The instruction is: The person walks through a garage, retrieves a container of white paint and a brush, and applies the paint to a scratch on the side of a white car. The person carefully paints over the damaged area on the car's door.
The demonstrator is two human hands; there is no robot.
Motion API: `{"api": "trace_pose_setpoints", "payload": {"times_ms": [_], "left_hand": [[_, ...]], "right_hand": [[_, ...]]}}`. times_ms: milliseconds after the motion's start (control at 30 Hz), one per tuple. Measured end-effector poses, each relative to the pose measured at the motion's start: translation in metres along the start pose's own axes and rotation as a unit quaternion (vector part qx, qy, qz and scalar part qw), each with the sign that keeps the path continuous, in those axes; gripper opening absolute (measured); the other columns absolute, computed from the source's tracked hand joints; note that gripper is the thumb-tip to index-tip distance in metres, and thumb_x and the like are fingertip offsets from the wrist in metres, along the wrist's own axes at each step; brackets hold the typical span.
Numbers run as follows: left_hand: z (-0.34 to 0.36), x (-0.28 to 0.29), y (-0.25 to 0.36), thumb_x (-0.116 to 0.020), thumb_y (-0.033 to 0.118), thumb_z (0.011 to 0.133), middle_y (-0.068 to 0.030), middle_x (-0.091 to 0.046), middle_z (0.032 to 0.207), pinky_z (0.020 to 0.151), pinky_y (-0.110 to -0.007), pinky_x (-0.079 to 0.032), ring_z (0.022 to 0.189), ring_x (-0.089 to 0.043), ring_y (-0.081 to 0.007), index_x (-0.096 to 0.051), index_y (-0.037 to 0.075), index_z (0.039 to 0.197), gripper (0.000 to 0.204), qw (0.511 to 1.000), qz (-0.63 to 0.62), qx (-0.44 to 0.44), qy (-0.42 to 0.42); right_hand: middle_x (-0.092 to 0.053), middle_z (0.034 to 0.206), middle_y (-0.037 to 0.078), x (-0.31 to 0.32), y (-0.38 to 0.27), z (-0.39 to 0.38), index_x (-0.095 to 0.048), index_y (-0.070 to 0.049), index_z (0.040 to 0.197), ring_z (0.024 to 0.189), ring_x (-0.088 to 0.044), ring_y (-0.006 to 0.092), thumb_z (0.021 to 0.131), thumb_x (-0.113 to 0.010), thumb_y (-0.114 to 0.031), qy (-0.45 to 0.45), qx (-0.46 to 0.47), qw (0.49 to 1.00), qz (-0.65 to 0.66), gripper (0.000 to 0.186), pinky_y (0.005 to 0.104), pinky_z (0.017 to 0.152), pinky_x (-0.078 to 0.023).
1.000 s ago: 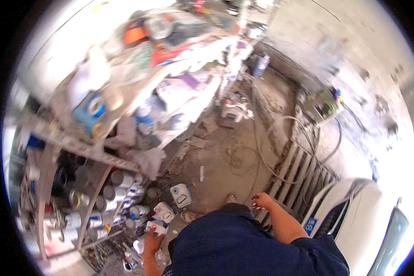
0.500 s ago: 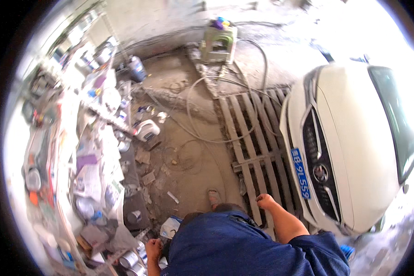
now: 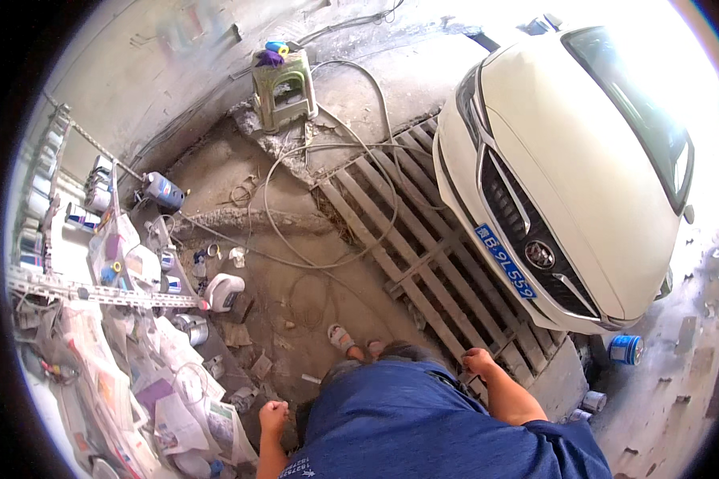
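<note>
My left hand (image 3: 274, 417) hangs beside my body with its fingers curled in, close to the paper-strewn shelf on the left. Nothing shows in it. My right hand (image 3: 478, 362) hangs at my other side over the near end of the slatted metal grate (image 3: 449, 297). Its fingers are bent closed too, and no object shows in them. Neither hand touches anything that I can see. Ahead on the right stands a white car (image 3: 567, 168), its front toward the grate.
A greenish stool (image 3: 284, 92) stands by the wall with small coloured items on top. From near it a looped hose (image 3: 351, 257) runs over floor and grate. A white jug (image 3: 224, 292) and a dark bottle (image 3: 164, 191) sit at left. A blue bucket (image 3: 625, 350) is beyond the car.
My view has turned to the right, so stool, hose and car appear farther left and tilted. Both my feet now show. My hands stay low at my sides, still curled.
</note>
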State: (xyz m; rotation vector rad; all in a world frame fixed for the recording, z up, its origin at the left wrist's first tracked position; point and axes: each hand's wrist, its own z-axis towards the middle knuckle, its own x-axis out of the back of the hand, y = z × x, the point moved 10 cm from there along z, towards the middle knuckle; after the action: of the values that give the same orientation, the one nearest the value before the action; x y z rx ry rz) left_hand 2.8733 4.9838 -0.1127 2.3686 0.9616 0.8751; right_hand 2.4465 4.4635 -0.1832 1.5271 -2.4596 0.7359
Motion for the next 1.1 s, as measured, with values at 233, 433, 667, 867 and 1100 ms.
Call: {"api": "trace_pose_setpoints", "payload": {"times_ms": [233,433,667,867,1100], "left_hand": [[0.101,0.005,0.066,-0.06,0.028,0.094,-0.0077,-0.063,0.069,0.052,-0.028,-0.049,0.06,-0.061,-0.0151,-0.062,-0.001,0.08,0.032,0.999,0.007,0.035,-0.016],[0.129,-0.003,0.105,-0.053,0.022,0.094,-0.0116,-0.069,0.083,0.056,-0.028,-0.051,0.072,-0.064,-0.0165,-0.066,-0.004,0.096,0.03,0.998,0.038,0.052,0.013],[0.134,-0.053,0.135,-0.06,0.029,0.091,-0.0123,-0.064,0.06,0.053,-0.034,-0.05,0.051,-0.061,-0.022,-0.069,-0.001,0.077,0.034,0.963,0.265,0.021,-0.049],[0.173,-0.158,0.125,-0.059,0.021,0.091,-0.0115,-0.069,0.09,0.064,-0.036,-0.053,0.073,-0.066,-0.0239,-0.06,0.002,0.116,0.031,0.955,0.032,0.283,-0.078],[0.243,-0.362,0.143,-0.052,0.063,0.089,-0.0183,-0.055,0.132,0.095,-0.04,-0.045,0.113,-0.055,-0.0324,-0.042,-0.001,0.141,0.083,0.727,0.332,0.483,-0.357]], "right_hand": [[-0.07,0.085,0.01,0.019,-0.127,0.003,-0.065,0.001,0.107,0.077,-0.067,0.0188,0.086,-0.061,-0.012,0.052,0.11,0.991,-0.058,0.025,0.0327,0.069,-0.055],[-0.069,0.085,0.01,0.039,-0.153,0.08,-0.065,0.001,0.104,0.077,-0.067,0.0194,0.087,-0.062,-0.013,0.003,0.039,0.999,0.013,0.022,0.0341,0.068,-0.056],[-0.067,0.091,0.016,0.061,-0.255,0.268,-0.063,0.003,0.109,0.081,-0.067,0.0275,0.086,-0.065,-0.014,-0.064,0.012,0.996,-0.063,0.029,0.039,0.069,-0.054],[-0.065,0.114,0.021,0.077,-0.421,0.452,-0.062,0.0,0.116,0.105,-0.062,0.037,0.085,-0.064,-0.02,-0.044,0.132,0.972,-0.189,0.037,0.0446,0.087,-0.049],[-0.063,0.117,0.021,0.05,-0.513,0.644,-0.056,-0.003,0.126,0.111,-0.06,0.0362,0.084,-0.068,-0.026,0.013,0.113,0.974,-0.195,0.049,0.0437,0.092,-0.048]]}}
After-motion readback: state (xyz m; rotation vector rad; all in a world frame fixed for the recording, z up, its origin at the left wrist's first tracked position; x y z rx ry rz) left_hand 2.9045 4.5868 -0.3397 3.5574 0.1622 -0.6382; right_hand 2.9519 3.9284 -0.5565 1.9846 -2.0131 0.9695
